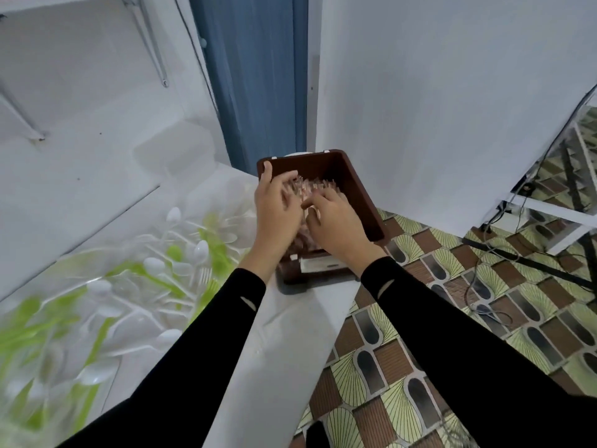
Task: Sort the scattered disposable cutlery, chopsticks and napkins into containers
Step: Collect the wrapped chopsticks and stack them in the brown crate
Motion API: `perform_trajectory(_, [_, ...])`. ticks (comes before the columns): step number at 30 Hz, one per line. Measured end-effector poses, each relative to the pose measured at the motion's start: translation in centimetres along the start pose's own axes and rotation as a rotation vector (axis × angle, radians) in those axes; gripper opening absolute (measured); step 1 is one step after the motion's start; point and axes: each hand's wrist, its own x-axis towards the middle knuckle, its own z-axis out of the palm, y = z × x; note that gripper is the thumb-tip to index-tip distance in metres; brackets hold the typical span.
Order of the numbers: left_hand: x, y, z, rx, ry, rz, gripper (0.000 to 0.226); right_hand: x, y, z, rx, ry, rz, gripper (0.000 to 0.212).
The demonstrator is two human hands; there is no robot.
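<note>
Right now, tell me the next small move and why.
Probably settle the clear cutlery into the brown box and withdraw: left hand and right hand are both over it, while white spoons and green pieces lie unsorted beside it.

Left hand (274, 205) and right hand (337, 223) lie among clear forks (311, 185) inside brown container (357, 189).

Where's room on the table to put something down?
Bare: the white table strip between the pile of white and green plastic cutlery and the table's right edge, in front of the brown plastic box. Crowded: the left side, heaped with cutlery, and the box, filled by the left hand and right hand.
</note>
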Motion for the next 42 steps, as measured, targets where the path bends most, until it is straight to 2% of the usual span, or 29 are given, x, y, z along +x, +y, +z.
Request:
perform_trajectory(3, [-3.5, -1.0, -4.8, 0.026, 0.02, -0.021, 0.031, -3.2, -4.4, 0.6, 0.121, 0.074, -0.115, 0.024])
perform_trajectory(7, [-12.0, -4.8, -13.5, 0.017, 0.037, -0.224, 0.029, -9.7, -12.9, 3.9, 0.244, -0.01, -0.265, 0.036])
perform_trajectory(13, [-27.8, -9.3, -28.3, 0.088, 0.236, -0.412, 0.038, -21.7, -26.1, 9.9, 0.435, -0.214, -0.428, 0.027])
perform_trajectory(18, [-41.9, -11.3, -40.5, 0.126, 0.53, -0.549, 0.038, -31.3, -37.9, 12.5, 0.568, -0.418, -0.648, 0.024])
perform_trajectory(24, [-56.2, -11.6, -50.8, 0.156, 0.838, -0.677, 0.04, -40.2, -49.7, 14.4, 0.612, -0.618, -0.894, 0.021])
perform_trajectory(28, [-63.7, -11.4, -55.4, 0.176, 0.976, -0.747, 0.039, -45.3, -56.3, 15.8, 0.621, -0.732, -1.014, 0.022])
perform_trajectory(35, [-75.0, -12.2, -64.6, 0.226, 1.142, -0.852, 0.038, -54.0, -69.4, 19.1, 0.583, -0.903, -1.189, 0.023])
perform_trajectory(42, [-86.3, -13.9, -75.8, 0.283, 1.251, -0.972, 0.037, -62.7, -82.7, 22.5, 0.527, -0.995, -1.296, 0.023])
